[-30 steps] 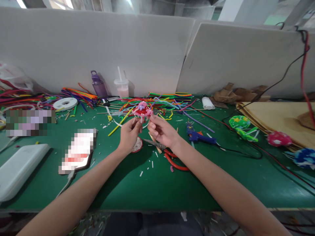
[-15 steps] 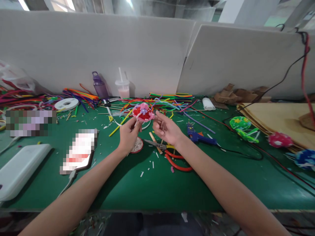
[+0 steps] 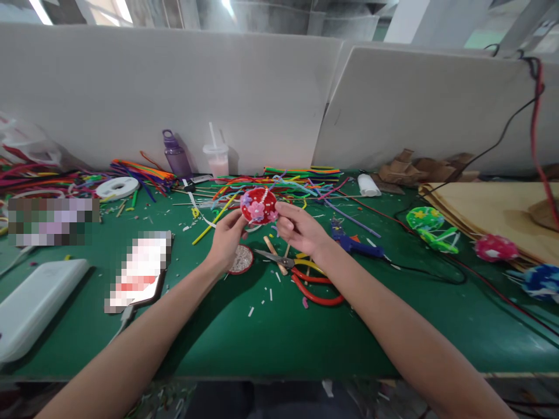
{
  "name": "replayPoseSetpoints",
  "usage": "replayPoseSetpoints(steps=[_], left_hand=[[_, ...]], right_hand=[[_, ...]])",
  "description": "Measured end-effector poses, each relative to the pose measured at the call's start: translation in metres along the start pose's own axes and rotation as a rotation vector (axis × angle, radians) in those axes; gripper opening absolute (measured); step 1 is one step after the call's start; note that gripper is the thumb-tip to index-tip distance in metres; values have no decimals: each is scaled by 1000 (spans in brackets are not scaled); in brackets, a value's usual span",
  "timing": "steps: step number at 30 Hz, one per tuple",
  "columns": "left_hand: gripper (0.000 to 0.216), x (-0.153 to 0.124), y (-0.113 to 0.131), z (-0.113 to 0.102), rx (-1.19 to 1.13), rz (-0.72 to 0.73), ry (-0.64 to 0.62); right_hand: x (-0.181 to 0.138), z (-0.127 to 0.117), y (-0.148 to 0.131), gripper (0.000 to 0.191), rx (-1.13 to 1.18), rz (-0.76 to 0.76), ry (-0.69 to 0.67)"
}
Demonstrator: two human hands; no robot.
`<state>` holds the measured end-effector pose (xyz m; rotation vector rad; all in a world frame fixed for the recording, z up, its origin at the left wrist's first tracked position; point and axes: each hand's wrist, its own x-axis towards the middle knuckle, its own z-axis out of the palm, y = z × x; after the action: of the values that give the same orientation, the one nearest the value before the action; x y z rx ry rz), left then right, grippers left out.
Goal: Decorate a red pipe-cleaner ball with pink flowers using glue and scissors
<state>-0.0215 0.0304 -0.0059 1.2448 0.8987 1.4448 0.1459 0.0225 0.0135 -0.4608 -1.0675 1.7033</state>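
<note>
A red round craft ornament (image 3: 264, 213), dotted with white beads and bearing pink and lilac flowers, is held up above the table. My left hand (image 3: 227, 240) pinches its lower left edge. At its right edge, the thumb and forefinger of my right hand (image 3: 301, 227) close on the rim, with the other fingers curled. Under my left hand stands a small round dish of white beads (image 3: 241, 260), partly covered. Scissors with red handles (image 3: 317, 297) lie open below my right hand, across a light wooden stick (image 3: 283, 270).
A blue glue gun (image 3: 360, 247) with a black cord lies to the right. Colourful pipe cleaners (image 3: 301, 172) spread along the back, near a lidded cup (image 3: 216, 160) and purple bottle (image 3: 175, 156). A phone (image 3: 142, 267) and white power bank (image 3: 41, 308) lie left; finished ornaments (image 3: 425, 219) sit right.
The ornament has turned so that its beaded, flowered face points towards me, and it has shifted slightly right. My right hand, earlier with loosely bent fingers at its edge, now grips the rim.
</note>
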Motion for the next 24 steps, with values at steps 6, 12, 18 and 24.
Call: replayPoseSetpoints(steps=[6, 12, 18, 24], left_hand=[[19, -1, 10, 2, -328, -174, -29], [16, -2, 7, -1, -295, -142, -67], [16, -1, 6, -2, -324, -155, -78], [17, -1, 5, -1, -295, -130, -59]], right_hand=[[2, -9, 1, 27, -2, 28, 69], [4, -12, 6, 32, 13, 43, 78], [5, -12, 8, 35, 11, 69, 79], [5, -11, 8, 36, 18, 82, 81]])
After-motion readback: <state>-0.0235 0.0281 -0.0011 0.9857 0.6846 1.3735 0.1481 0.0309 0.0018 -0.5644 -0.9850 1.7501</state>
